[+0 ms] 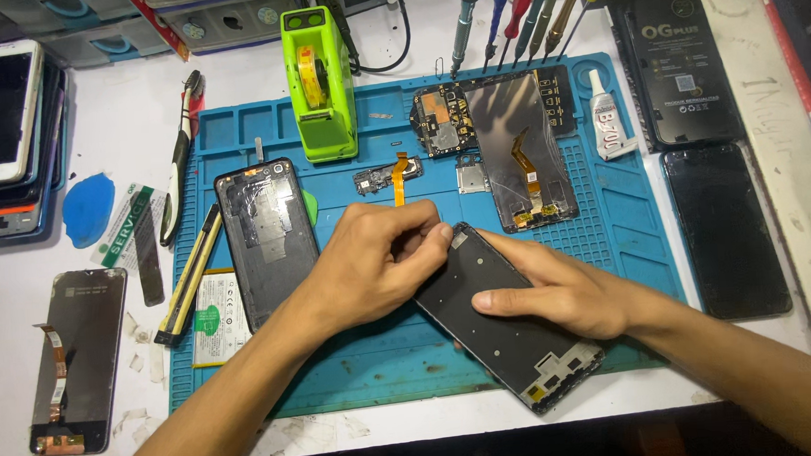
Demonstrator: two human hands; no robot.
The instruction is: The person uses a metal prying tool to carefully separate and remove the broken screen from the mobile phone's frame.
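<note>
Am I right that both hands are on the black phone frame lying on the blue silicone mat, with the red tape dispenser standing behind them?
Not quite: the tape dispenser is bright green, not red, as the head view shows. The rest holds: the left hand and right hand are on the black phone frame on the blue silicone mat.

bright even overhead light, soft short shadows under both forearms, mild glare on the white table (368, 36), sharp centre, slight wide-angle stretch and softness at the edges
</note>
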